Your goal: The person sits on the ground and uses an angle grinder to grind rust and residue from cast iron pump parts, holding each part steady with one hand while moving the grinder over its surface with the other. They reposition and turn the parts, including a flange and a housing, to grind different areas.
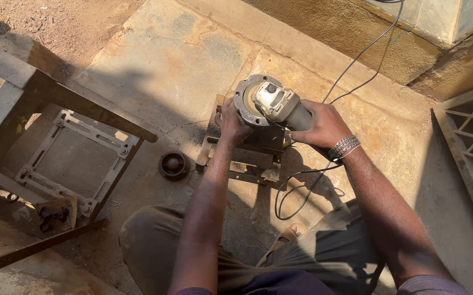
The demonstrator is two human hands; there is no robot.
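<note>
Knees and dusty trousers (313, 257) fill the six o'clock edge, with a sandalled foot (291, 232) between them. Just beyond, a black power cord (302, 186) loops on the stone floor (165, 60) beside that foot; a shift of the leg could snag it and jerk the tool. Further out, the right hand (323, 127) is wrapped fully around the body of an angle grinder (272, 104), disc side turned up, over a small rusty metal stand (247, 155). At its nine o'clock the left hand (231, 123) curls against the disc guard, fingers shut on the rim. Those fingers sit right by the wheel; a bumped switch would likely cut them. A dark round cup (173, 165) lies apart, at the stand's nine o'clock.
</note>
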